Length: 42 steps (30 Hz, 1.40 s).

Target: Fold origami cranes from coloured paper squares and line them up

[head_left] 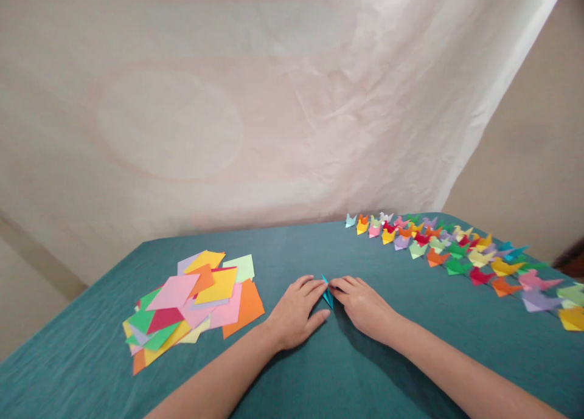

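A small blue folded paper piece [326, 292] stands on the teal tablecloth [292, 370] between my two hands. My left hand [297, 312] rests on the cloth just left of it, fingertips pinched against the paper. My right hand [362, 306] lies just right of it, fingers pressed to the same piece. Most of the paper is hidden between the fingers.
A loose heap of coloured paper squares [194, 303] lies at the left. Rows of several small folded paper figures [456, 249] in many colours run along the far right of the table. A pale cloth backdrop [228, 103] hangs behind.
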{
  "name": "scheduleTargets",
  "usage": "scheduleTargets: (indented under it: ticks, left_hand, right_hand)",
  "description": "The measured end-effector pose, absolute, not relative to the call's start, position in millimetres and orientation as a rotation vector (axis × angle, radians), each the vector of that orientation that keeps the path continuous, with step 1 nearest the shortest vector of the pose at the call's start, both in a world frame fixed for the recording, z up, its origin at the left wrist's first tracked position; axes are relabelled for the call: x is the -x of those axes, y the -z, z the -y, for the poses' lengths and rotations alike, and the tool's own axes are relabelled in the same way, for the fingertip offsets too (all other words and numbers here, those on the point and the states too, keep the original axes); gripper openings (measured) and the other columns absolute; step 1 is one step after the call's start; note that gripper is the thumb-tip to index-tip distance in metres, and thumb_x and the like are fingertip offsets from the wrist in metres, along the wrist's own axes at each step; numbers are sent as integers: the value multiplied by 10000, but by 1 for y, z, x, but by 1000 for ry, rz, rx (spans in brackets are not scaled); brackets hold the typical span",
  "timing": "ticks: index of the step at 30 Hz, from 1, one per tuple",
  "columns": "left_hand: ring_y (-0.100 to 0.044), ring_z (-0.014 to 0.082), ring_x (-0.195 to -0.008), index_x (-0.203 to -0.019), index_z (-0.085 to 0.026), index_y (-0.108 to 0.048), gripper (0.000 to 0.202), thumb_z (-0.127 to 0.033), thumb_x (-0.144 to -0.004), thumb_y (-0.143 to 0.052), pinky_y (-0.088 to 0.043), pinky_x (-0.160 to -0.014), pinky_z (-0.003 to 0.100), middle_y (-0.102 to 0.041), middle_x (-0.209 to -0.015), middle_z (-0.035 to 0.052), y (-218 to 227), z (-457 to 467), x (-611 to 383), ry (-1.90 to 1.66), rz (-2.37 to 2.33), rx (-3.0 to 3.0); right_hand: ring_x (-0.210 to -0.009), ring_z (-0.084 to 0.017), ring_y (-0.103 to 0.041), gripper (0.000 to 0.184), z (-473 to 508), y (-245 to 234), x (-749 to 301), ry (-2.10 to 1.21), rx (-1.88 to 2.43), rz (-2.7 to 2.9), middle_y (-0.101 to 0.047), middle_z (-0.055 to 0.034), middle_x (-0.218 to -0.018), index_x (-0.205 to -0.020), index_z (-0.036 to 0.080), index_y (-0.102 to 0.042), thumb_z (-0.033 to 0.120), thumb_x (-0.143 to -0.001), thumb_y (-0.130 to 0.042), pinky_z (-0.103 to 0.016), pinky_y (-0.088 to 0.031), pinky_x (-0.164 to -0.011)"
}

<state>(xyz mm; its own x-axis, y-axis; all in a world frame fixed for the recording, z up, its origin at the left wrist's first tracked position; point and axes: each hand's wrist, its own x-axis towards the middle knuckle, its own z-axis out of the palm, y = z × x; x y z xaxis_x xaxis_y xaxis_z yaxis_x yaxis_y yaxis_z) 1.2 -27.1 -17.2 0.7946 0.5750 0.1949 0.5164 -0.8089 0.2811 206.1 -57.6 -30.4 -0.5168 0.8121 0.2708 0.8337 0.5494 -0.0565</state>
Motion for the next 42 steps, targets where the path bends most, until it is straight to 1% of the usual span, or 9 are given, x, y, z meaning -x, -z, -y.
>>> scheduleTargets:
  ticks: [5, 12, 16, 21, 24, 29, 34, 37, 42]
  left_hand:
    - [-254, 254, -1312, -1373, -188, -318, 528, -437, -911, -371, -232, -1091, 430, -357, -1415, 69, 16, 26, -1, -297, -782, -2827]
    - [-252, 256, -1314, -1390, -213, -290, 533, -466, -922, -314, -224, -1083, 427, -326, -1436, 51, 16, 26, 0, -236, -774, -2842]
    - [-273, 256, -1305, -1392, -222, -289, 539, -483, -920, -305, -235, -1072, 428, -334, -1432, 53, 17, 25, 1, -244, -769, -2844]
    - [-302, 256, -1290, -1385, -235, -302, 531, -481, -915, -326, -267, -1052, 430, -362, -1416, 52, 18, 25, 1, -280, -761, -2847]
    - [-326, 259, -1270, -1370, -233, -332, 525, -491, -913, -326, -274, -1046, 432, -391, -1394, 61, 18, 26, 1, -300, -767, -2860]
    - [-399, 248, -1189, -1325, -242, -403, 479, -469, -904, -376, -301, -1025, 427, -473, -1311, 67, 14, 26, 0, -347, -765, -2896]
    - [-416, 249, -1174, -1223, -256, -513, 377, -428, -905, -408, -319, -1006, 433, -546, -1214, 58, 10, 25, 1, -359, -742, -2940]
    - [-427, 245, -1178, -1175, -249, -554, 340, -404, -909, -411, -323, -1008, 423, -553, -1205, 62, 9, 25, 2, -354, -684, -2969]
    - [-434, 247, -1201, -1189, -264, -557, 348, -410, -906, -417, -332, -1013, 412, -520, -1254, 86, 6, 27, 5, -343, -597, -2996]
  right_hand:
    - [-1018, -213, -484, 349, 57, 33, -208, 79, 1388, 2515, -567, -94, -1141, -1131, 155, -582, 56, -835, -426, -359, -396, -865]
    - [-1047, -207, -477, 375, 59, 38, -212, -16, 1314, 2422, -569, -101, -1127, -1116, 167, -593, 34, -815, -414, -375, -406, -893]
    - [-1057, -202, -480, 425, 59, 43, -215, -69, 1247, 2339, -574, -97, -1116, -1107, 161, -598, -1, -766, -403, -377, -414, -922]
    - [-1038, -195, -502, 445, 59, 47, -217, -66, 1229, 2253, -570, -99, -1116, -1145, 154, -576, 2, -775, -380, -374, -432, -920]
    - [-1035, -201, -504, 447, 59, 46, -217, -54, 1231, 2260, -568, -93, -1128, -1156, 172, -575, 11, -784, -386, -383, -439, -902]
    - [-1017, -211, -500, 404, 58, 42, -216, -49, 1249, 2342, -586, -84, -1103, -1118, 182, -608, 25, -800, -416, -381, -429, -879]
    - [-1005, -200, -500, 368, 57, 38, -214, -34, 1287, 2392, -593, -79, -1087, -1075, 182, -626, 27, -812, -420, -360, -417, -868]
    - [-999, -195, -502, 346, 57, 37, -214, -22, 1298, 2417, -597, -74, -1086, -1064, 178, -629, 36, -823, -425, -352, -412, -865]
    - [-1012, -190, -500, 350, 57, 39, -214, 10, 1273, 2431, -598, -77, -1109, -1120, 177, -602, 57, -835, -436, -348, -413, -866]
